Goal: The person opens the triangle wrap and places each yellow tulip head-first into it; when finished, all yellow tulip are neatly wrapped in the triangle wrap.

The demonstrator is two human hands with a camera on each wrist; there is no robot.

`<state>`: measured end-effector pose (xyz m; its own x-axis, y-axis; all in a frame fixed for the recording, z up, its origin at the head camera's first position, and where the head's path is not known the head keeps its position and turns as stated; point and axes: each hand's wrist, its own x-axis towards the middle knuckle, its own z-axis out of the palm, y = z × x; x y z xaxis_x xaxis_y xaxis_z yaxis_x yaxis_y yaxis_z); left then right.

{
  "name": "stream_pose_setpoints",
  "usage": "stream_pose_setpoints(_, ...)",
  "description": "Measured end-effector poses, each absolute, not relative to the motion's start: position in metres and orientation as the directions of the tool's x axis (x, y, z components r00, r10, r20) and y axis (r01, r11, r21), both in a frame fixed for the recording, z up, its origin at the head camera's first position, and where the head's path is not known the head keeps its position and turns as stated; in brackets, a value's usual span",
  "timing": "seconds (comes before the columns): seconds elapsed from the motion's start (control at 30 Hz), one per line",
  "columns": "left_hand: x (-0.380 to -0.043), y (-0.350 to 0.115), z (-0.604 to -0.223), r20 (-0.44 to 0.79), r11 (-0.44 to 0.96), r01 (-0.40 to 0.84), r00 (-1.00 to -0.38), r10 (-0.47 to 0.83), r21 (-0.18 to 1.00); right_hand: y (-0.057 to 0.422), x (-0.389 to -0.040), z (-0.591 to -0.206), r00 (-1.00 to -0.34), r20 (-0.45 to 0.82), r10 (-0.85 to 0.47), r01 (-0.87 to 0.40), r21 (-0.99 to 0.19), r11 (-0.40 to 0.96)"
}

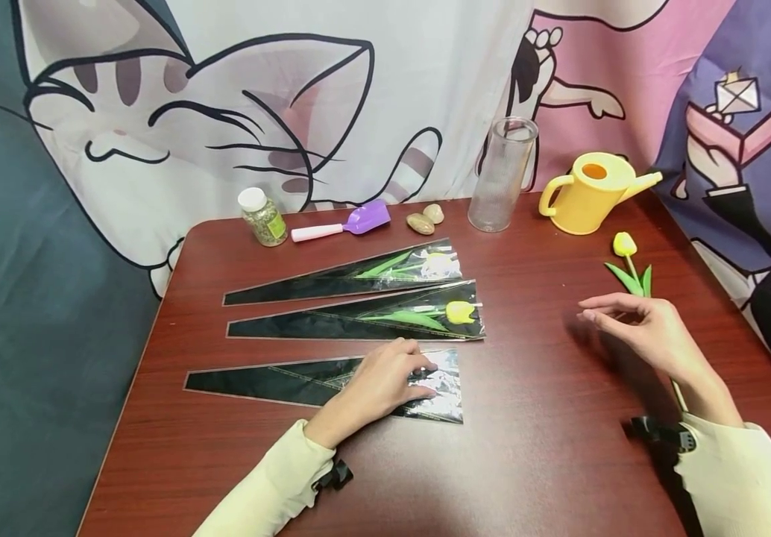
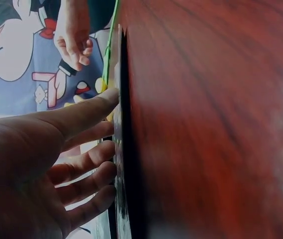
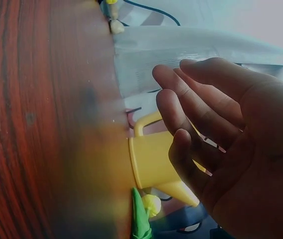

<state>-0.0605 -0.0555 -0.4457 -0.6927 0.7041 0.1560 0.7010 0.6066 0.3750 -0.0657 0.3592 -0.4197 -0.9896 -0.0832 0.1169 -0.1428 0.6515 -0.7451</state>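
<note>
My left hand (image 1: 385, 377) rests its fingertips on the nearest flower sleeve (image 1: 251, 380), a tapered black one with a clear front. In the left wrist view its fingers (image 2: 89, 159) are spread against the sleeve's surface. Whether a flower lies in this sleeve is hidden by the hand and glare. My right hand (image 1: 657, 335) hovers over the table at the right, loosely bent and holding nothing. Below and beyond it lies a loose yellow tulip (image 1: 625, 244) with green leaves, its stem partly covered by the hand. Two more sleeves, the middle (image 1: 291, 326) and the far one (image 1: 278, 289), each contain a yellow tulip.
Along the back of the dark red table (image 1: 526, 462) stand a jar with a white lid (image 1: 266, 218), a purple scoop (image 1: 367, 218), two pebbles (image 1: 420, 223), a clear glass vase (image 1: 498, 179) and a yellow watering can (image 1: 590, 198). A cartoon curtain (image 1: 224, 74) hangs behind.
</note>
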Motion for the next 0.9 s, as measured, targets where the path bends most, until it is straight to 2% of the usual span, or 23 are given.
stream_pose_setpoints(0.6,-0.063,-0.045,-0.441,0.279,0.543,0.702,-0.695,0.663,0.461,0.364,-0.065,-0.410,-0.987,0.109,-0.114,-0.157,-0.734,0.661)
stream_pose_setpoints(0.9,-0.065,-0.041,-0.439,0.274,0.540,0.707,-0.689,0.671,0.456,0.366,-0.065,-0.404,-0.989,0.117,-0.093,-0.149,-0.715,0.683)
